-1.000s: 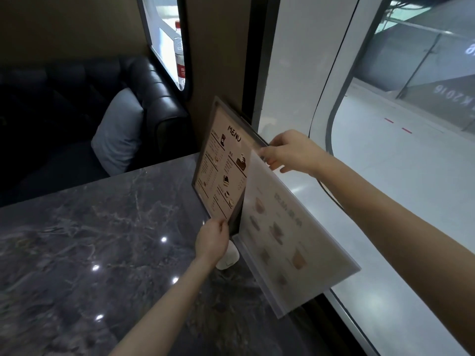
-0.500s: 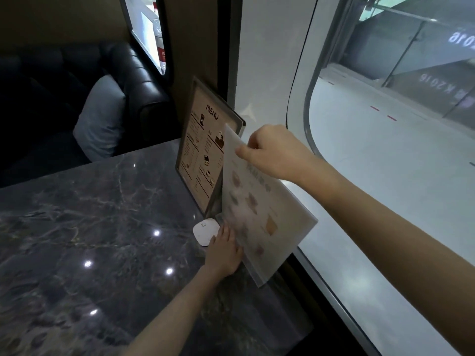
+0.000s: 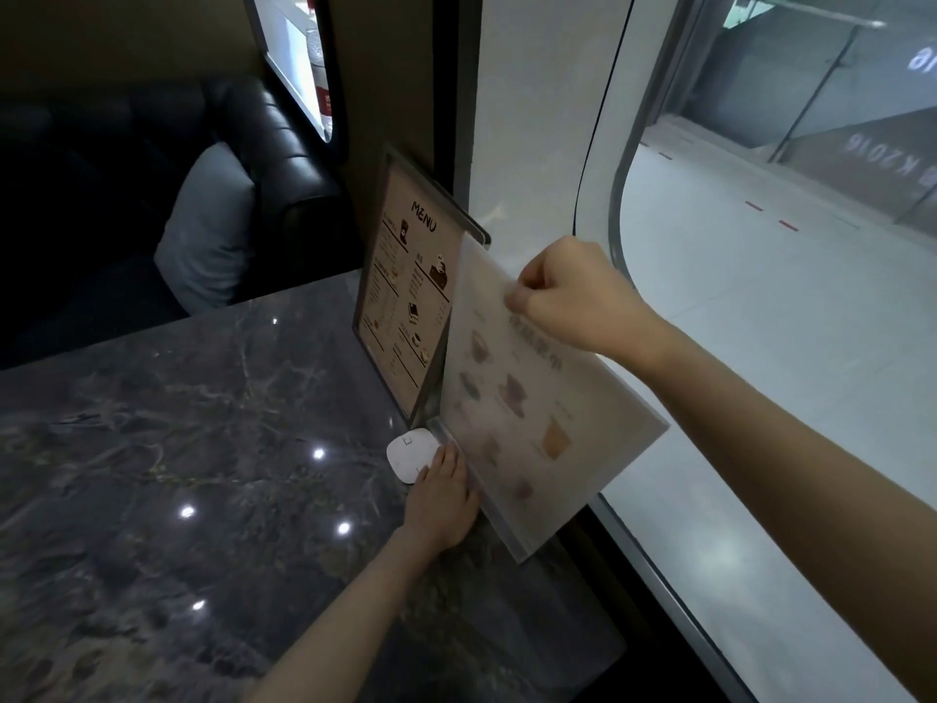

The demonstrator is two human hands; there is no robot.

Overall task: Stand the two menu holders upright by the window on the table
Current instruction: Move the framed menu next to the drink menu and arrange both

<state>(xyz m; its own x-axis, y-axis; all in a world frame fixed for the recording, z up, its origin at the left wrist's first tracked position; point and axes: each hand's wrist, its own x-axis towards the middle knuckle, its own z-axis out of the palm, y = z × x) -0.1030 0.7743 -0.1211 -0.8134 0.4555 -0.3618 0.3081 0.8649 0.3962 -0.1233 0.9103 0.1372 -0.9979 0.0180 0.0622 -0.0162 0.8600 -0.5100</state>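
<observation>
Two menu holders are placed at the right edge of the table [image 3: 177, 449], beside the window [image 3: 760, 296]. The far holder [image 3: 405, 296], with a brown sheet headed MENU, stands upright on its base against the dark window post. The near holder [image 3: 532, 423], with a pale sheet, is tilted, its top leaning toward the window and its lower edge resting on or just above the table edge; contact cannot be confirmed.

The top edge of the near holder is pinched between thumb and curled fingers of the right hand [image 3: 573, 296]. The left hand [image 3: 443, 499] is laid flat on the table with its fingertips against the base of the near holder; nothing is enclosed by it. A small white pad [image 3: 410, 454] lies just beside the left hand, touching or nearly touching both bases.

The step in hand is judged to be the seating of the second holder; the first appears done. For the next move, the base is to be steadied while the top is brought to vertical, parallel with the far holder. The white pad should not be trapped under the base.
</observation>
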